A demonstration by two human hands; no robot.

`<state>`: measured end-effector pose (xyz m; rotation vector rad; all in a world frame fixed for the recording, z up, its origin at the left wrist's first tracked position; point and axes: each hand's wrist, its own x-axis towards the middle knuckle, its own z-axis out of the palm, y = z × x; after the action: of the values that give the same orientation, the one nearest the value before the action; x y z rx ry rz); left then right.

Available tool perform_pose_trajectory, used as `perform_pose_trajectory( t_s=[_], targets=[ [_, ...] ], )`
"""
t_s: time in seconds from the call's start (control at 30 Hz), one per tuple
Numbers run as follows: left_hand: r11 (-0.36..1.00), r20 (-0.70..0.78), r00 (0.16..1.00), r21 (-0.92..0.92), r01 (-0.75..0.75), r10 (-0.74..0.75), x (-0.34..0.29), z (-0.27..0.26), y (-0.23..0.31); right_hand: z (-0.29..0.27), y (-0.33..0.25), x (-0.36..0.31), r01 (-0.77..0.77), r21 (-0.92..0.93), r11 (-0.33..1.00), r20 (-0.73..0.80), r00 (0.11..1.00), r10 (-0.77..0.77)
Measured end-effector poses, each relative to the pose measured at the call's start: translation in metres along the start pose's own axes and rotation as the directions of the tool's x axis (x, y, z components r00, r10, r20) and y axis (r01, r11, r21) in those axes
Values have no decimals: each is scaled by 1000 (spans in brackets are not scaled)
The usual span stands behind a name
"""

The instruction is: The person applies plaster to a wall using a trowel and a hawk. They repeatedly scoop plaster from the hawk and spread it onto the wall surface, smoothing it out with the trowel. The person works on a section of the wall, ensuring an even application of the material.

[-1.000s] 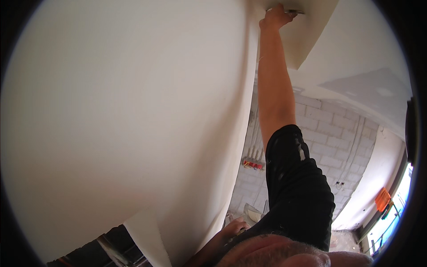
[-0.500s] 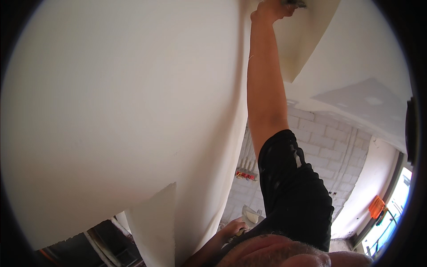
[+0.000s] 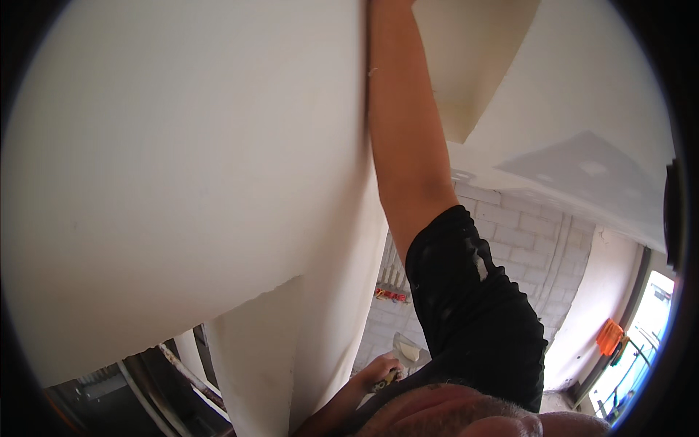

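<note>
Low in the view, my left hand (image 3: 378, 370) is closed round the handle of a putty knife (image 3: 406, 352). Its broad blade points up and carries a pale lump of filler. My right arm (image 3: 408, 124), in a black short sleeve, stretches straight up along a smooth off-white wall (image 3: 196, 182). The upper edge of the view cuts this arm off near the wrist, so the right hand and anything in it are hidden.
A boxed-in ceiling edge (image 3: 470, 80) is right of the raised arm. Behind stands a bare block wall (image 3: 502, 226) with red fittings (image 3: 391, 295). An orange cloth (image 3: 609, 337) hangs by a bright window at right. Dark pipework (image 3: 156, 386) shows below the wall's lower edge.
My right arm has swung left and higher against the wall. The right hand, which showed a dark tool at the upper edge, has left the view. My left hand stays about where it was.
</note>
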<state>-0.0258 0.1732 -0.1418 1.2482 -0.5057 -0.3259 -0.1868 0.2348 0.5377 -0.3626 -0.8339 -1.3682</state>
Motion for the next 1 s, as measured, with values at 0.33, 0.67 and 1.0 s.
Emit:
perform_pose_trajectory(
  t_s=[0.33,0.67,1.0],
  targets=[
    [959,60,991,-254,129,-118,9,1,-6,-73,11,-40,176,56,983,400,898,-184],
    [932,35,993,-342,119,-114,8,1,-11,-395,37,-106,18,-198,980,426,902,70],
    [942,-85,987,-319,99,-133,-37,48,41,-615,8,-119,-863,-181,472,187,441,878]
  ],
)
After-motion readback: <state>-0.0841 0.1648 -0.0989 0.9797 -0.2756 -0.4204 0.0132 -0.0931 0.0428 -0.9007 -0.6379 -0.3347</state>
